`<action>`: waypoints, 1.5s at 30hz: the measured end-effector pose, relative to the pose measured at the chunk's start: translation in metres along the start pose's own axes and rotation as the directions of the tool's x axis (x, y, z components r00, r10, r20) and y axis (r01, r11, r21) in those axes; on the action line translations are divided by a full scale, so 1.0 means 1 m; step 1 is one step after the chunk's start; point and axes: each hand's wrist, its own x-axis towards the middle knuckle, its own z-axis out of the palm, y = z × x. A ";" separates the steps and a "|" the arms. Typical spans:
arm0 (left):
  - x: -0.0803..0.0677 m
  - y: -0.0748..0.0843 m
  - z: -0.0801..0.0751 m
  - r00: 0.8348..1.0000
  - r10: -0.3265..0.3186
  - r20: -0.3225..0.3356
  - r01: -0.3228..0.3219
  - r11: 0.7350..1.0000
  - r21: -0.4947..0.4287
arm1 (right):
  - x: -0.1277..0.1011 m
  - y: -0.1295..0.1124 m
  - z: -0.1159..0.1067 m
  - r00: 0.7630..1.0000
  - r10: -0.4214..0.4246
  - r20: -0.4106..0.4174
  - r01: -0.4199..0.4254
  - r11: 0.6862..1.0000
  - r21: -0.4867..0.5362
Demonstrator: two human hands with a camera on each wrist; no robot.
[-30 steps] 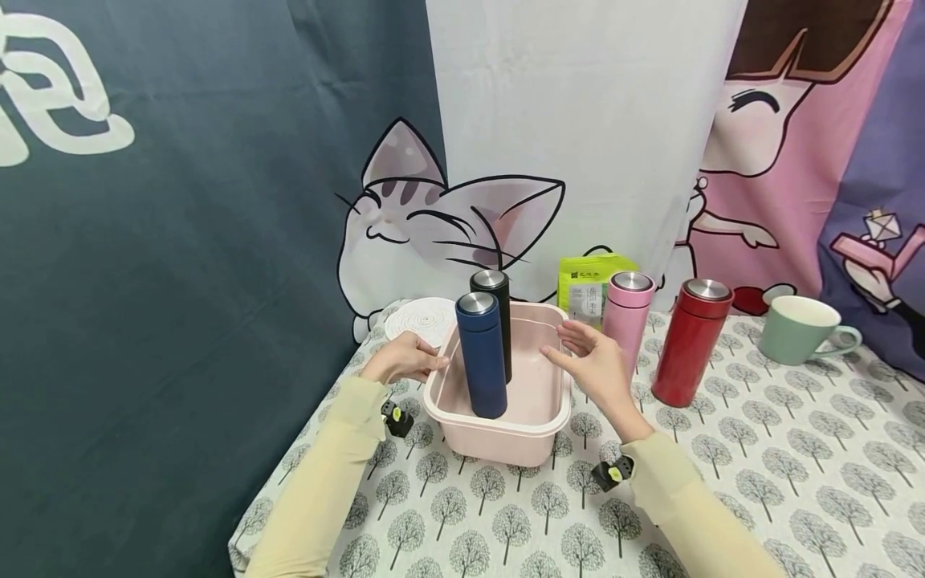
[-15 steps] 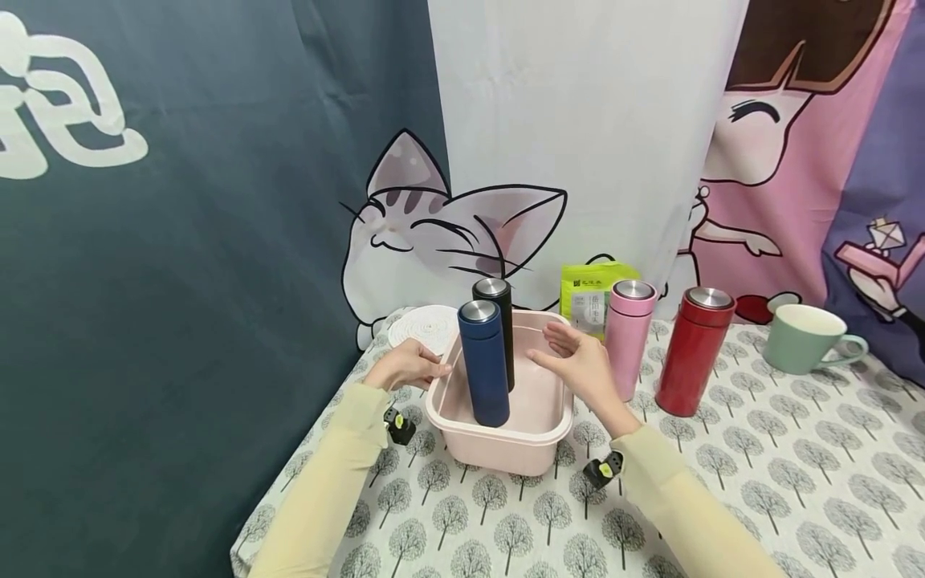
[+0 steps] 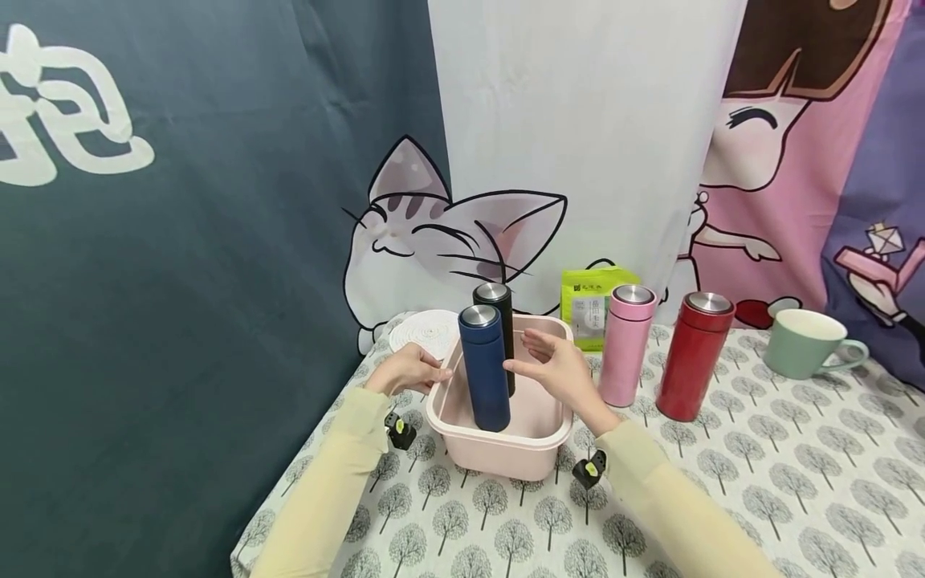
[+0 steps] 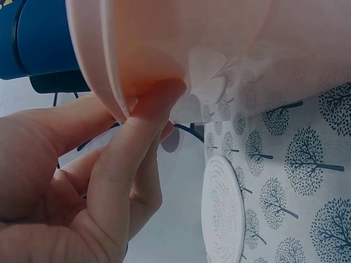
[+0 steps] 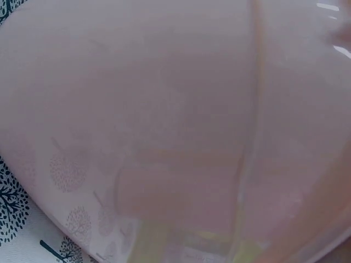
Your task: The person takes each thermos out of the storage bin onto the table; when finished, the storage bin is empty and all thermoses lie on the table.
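A pale pink plastic basin stands on the table, holding two upright insulated flasks. The blue flask is nearer; the black flask behind it is partly covered. My left hand pinches the basin's left rim; in the left wrist view that hand has its thumb and fingers on either side of the rim. Over the basin reaches my right hand, fingers extended, thumb tip right beside the blue flask. Basin wall fills most of the right wrist view, hiding that hand's fingers.
Right of the basin stand a pink flask and a red flask. Farther right is a green mug. A lime-green packet stands behind, and a white round mat lies back left. The table's left edge runs beside my left arm.
My right hand has moved left from the basin's right rim toward the flasks inside it. The left hand keeps its grip on the rim. The head view has shifted slightly.
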 end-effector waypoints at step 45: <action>0.002 0.000 0.002 0.999 0.020 -0.031 -0.020 0.999 0.025 | 0.019 -0.001 0.027 0.984 -0.146 0.106 0.164 0.969 -0.184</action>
